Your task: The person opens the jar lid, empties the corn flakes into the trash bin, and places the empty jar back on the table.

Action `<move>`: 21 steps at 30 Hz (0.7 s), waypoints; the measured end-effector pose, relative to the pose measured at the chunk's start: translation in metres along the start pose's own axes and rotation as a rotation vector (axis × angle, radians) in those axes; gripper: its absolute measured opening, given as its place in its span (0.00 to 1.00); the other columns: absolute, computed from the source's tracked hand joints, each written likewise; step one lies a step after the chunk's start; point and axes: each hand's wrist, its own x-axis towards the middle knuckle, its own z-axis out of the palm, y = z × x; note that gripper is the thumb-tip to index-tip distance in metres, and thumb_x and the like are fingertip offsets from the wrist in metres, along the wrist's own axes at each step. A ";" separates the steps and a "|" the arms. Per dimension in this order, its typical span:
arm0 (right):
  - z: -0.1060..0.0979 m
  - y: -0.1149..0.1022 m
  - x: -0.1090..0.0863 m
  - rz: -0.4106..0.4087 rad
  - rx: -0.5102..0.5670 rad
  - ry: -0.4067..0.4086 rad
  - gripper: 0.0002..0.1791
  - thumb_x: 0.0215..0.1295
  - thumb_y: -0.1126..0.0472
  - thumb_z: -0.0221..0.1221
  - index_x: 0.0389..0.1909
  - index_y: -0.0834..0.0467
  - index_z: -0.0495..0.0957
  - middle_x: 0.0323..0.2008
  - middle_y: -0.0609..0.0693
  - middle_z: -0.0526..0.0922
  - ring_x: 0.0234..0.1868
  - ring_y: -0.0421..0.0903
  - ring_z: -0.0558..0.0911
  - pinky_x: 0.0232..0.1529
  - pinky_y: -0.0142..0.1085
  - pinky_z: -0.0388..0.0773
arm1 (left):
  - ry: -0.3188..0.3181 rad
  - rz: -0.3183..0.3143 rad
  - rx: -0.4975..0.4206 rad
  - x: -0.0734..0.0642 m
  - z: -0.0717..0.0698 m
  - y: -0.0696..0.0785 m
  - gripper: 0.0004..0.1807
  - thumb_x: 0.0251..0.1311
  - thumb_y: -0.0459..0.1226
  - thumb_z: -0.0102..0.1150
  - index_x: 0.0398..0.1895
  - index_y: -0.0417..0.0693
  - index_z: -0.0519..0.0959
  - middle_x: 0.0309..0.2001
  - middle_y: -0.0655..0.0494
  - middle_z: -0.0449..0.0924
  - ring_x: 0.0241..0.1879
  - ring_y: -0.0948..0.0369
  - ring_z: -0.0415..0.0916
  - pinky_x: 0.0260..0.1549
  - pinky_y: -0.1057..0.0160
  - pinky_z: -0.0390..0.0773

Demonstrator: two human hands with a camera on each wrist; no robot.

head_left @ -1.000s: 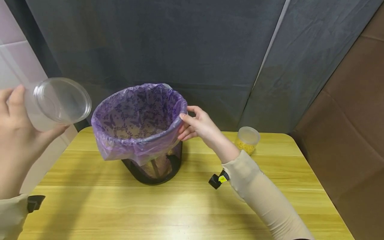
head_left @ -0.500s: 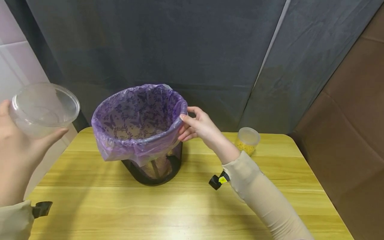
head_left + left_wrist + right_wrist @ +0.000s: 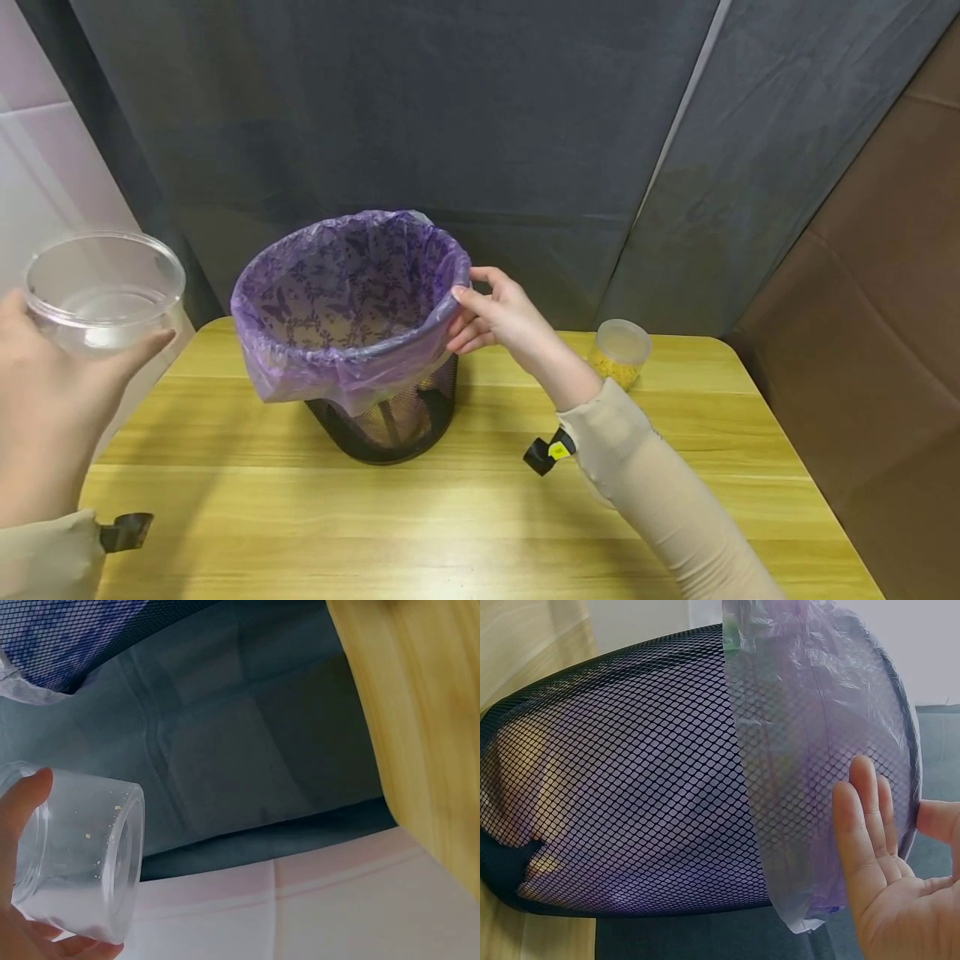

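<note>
My left hand (image 3: 56, 400) grips a clear plastic jar (image 3: 108, 292) by its side, left of the wastebasket. The jar is open at the top and roughly upright; a few small yellowish bits cling to it (image 3: 88, 836) in the left wrist view. A black mesh wastebasket (image 3: 390, 442) stands on the table, lined with a purple patterned bin bag (image 3: 337, 375) folded over its rim. My right hand (image 3: 498, 317) pinches the rim at its right side, thumb on top and fingers against the bag outside. The bottom inside the bag is hidden.
A second clear jar (image 3: 618, 354), part filled with small yellow pieces, stands behind my right forearm on the wooden table (image 3: 450, 525). A dark grey curtain (image 3: 420, 108) hangs behind the table. Brown panelling (image 3: 885, 275) is on the right.
The jar in my left hand has turned from tilted towards the wastebasket to roughly upright, and has moved a little left and down. My right hand keeps its hold on the rim.
</note>
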 end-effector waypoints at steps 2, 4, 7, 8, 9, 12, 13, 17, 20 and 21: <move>0.000 0.000 0.000 0.000 -0.002 -0.001 0.26 0.73 0.61 0.51 0.66 0.62 0.54 0.23 0.57 0.80 0.20 0.48 0.83 0.29 0.43 0.83 | -0.014 -0.038 0.024 -0.001 0.001 -0.001 0.58 0.38 0.39 0.79 0.73 0.56 0.53 0.68 0.48 0.59 0.65 0.53 0.58 0.65 0.59 0.57; 0.000 0.000 0.000 0.000 -0.002 -0.002 0.27 0.72 0.61 0.51 0.66 0.62 0.54 0.23 0.57 0.80 0.20 0.48 0.83 0.29 0.43 0.83 | -0.014 -0.048 0.046 -0.002 0.003 -0.001 0.57 0.38 0.41 0.79 0.72 0.51 0.54 0.67 0.45 0.61 0.65 0.49 0.59 0.64 0.54 0.58; 0.000 0.000 0.000 0.001 0.002 -0.001 0.26 0.72 0.61 0.51 0.66 0.62 0.54 0.22 0.57 0.80 0.20 0.48 0.83 0.28 0.42 0.83 | -0.034 -0.079 0.084 -0.005 0.005 -0.003 0.59 0.38 0.45 0.78 0.73 0.48 0.52 0.68 0.41 0.60 0.64 0.43 0.58 0.63 0.45 0.58; 0.000 0.000 0.000 0.001 0.004 -0.001 0.26 0.72 0.62 0.51 0.66 0.62 0.54 0.22 0.57 0.80 0.20 0.48 0.83 0.28 0.42 0.83 | -0.046 -0.095 0.087 -0.006 0.005 -0.004 0.59 0.38 0.46 0.78 0.73 0.47 0.52 0.68 0.40 0.59 0.65 0.41 0.57 0.63 0.43 0.57; 0.000 0.000 0.000 0.000 0.005 -0.001 0.26 0.72 0.62 0.51 0.66 0.62 0.54 0.22 0.57 0.80 0.20 0.48 0.82 0.28 0.42 0.83 | -0.054 -0.111 0.093 -0.006 0.006 -0.005 0.60 0.39 0.47 0.78 0.74 0.48 0.51 0.68 0.41 0.59 0.65 0.41 0.57 0.63 0.42 0.57; 0.000 0.001 0.001 0.000 0.012 -0.001 0.26 0.72 0.62 0.51 0.66 0.62 0.54 0.22 0.57 0.79 0.19 0.48 0.82 0.27 0.41 0.82 | -0.063 -0.136 0.074 -0.008 0.009 -0.007 0.59 0.40 0.47 0.77 0.74 0.49 0.51 0.68 0.41 0.59 0.65 0.42 0.58 0.63 0.44 0.56; 0.000 0.001 0.001 0.000 0.014 -0.001 0.26 0.72 0.62 0.51 0.66 0.62 0.54 0.22 0.57 0.79 0.19 0.48 0.82 0.26 0.41 0.82 | -0.062 -0.141 0.064 -0.008 0.011 -0.008 0.58 0.40 0.46 0.77 0.74 0.49 0.51 0.68 0.41 0.60 0.65 0.43 0.58 0.64 0.45 0.57; 0.000 0.002 0.001 0.001 0.019 0.000 0.26 0.72 0.62 0.50 0.66 0.62 0.53 0.21 0.57 0.79 0.19 0.48 0.82 0.26 0.41 0.82 | -0.075 -0.146 0.050 -0.010 0.015 -0.011 0.57 0.42 0.46 0.76 0.74 0.48 0.50 0.68 0.41 0.59 0.65 0.43 0.58 0.63 0.44 0.57; 0.000 0.002 0.001 0.001 0.018 0.002 0.26 0.72 0.61 0.51 0.66 0.62 0.53 0.22 0.57 0.79 0.19 0.48 0.82 0.26 0.41 0.82 | -0.101 -0.157 0.044 -0.012 0.017 -0.013 0.58 0.43 0.46 0.75 0.74 0.47 0.49 0.69 0.41 0.57 0.66 0.43 0.57 0.63 0.44 0.57; 0.000 0.001 0.001 -0.001 0.017 0.002 0.26 0.72 0.61 0.51 0.66 0.62 0.54 0.22 0.57 0.79 0.19 0.48 0.82 0.26 0.41 0.82 | -0.112 -0.159 0.041 -0.013 0.018 -0.014 0.58 0.43 0.46 0.75 0.74 0.47 0.48 0.69 0.42 0.57 0.66 0.43 0.56 0.64 0.44 0.56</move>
